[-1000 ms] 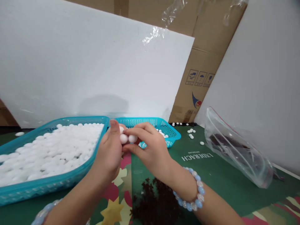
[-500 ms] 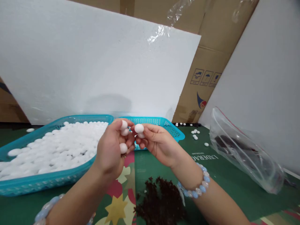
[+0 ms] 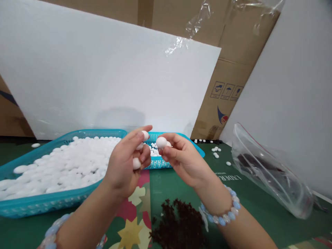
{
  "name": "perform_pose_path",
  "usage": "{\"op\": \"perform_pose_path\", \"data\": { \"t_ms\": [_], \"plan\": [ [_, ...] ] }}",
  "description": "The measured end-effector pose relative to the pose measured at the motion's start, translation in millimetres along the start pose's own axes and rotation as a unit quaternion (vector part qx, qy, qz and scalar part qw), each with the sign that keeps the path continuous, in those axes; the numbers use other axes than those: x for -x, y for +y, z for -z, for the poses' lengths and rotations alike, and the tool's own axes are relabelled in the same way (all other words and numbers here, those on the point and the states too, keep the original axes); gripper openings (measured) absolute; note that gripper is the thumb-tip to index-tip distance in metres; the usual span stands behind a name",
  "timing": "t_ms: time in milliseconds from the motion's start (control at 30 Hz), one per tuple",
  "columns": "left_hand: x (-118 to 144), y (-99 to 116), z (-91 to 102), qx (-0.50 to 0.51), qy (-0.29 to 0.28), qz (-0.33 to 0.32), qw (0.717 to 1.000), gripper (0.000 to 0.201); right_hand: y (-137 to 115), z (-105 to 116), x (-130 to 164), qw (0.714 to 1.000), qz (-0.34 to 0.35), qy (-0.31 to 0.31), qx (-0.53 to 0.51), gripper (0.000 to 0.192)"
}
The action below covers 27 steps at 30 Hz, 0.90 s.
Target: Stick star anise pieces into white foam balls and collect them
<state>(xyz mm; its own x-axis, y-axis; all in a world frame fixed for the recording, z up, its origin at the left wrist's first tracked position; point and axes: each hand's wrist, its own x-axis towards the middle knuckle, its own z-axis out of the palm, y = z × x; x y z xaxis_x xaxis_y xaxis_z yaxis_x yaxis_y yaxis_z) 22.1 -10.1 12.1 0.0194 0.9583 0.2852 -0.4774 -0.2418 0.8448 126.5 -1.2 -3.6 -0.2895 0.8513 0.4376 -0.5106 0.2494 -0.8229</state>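
The left hand is curled, its thumb and fingertips pinching a smooth white ball at the top, with two more white balls tucked between the lower fingers and the palm. The right hand pinches another white ball, matte and slightly egg-shaped, between thumb and forefinger, close beside the left hand's top ball but apart from it. Both hands hover above the green printed surface, in front of two turquoise plastic baskets with fine mesh walls. The large basket on the left is heaped with rounded white pieces of the same kind; the small basket behind the hands holds only a few. A beaded bracelet of pale blue and clear rounds circles the right wrist. Below the hands lies a crumbly pile of dark red-brown bits. To the right a glossy, crinkled clear plastic bag lies open on the surface. A few loose white pieces are scattered near it. Flat white foam boards and brown cardboard lean behind.
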Motion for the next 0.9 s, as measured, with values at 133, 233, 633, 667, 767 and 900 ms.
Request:
{"op": "perform_pose_path", "data": {
  "t_ms": [133,233,633,667,767,900],
  "plan": [
    [0.8,0.4,-0.6,0.019,-0.016,0.005,1.000,0.020,-0.7,0.2,-0.3,1.000,0.010,0.005,-0.012,0.015],
    [1.3,1.5,0.5,0.039,-0.037,0.008,0.998,0.020,-0.8,0.7,-0.9,1.000,0.015,0.010,-0.012,0.016],
    [0.0,-0.5,3.6,0.078,-0.086,0.033,0.993,0.014,-4.5,2.1,0.8,0.998,0.023,0.004,-0.058,0.018],
    [0.3,-0.5,3.8,0.080,-0.089,0.035,0.992,0.014,-4.8,1.9,0.9,0.998,0.021,0.003,-0.058,0.017],
    [1.1,0.0,4.8,0.083,-0.094,0.042,0.991,0.016,-5.4,0.6,1.7,0.999,0.015,-0.001,-0.046,0.015],
    [1.3,0.2,5.1,0.078,-0.095,0.037,0.992,0.019,-5.6,-1.7,4.1,0.999,0.036,-0.009,-0.004,0.013]
  ]
}}
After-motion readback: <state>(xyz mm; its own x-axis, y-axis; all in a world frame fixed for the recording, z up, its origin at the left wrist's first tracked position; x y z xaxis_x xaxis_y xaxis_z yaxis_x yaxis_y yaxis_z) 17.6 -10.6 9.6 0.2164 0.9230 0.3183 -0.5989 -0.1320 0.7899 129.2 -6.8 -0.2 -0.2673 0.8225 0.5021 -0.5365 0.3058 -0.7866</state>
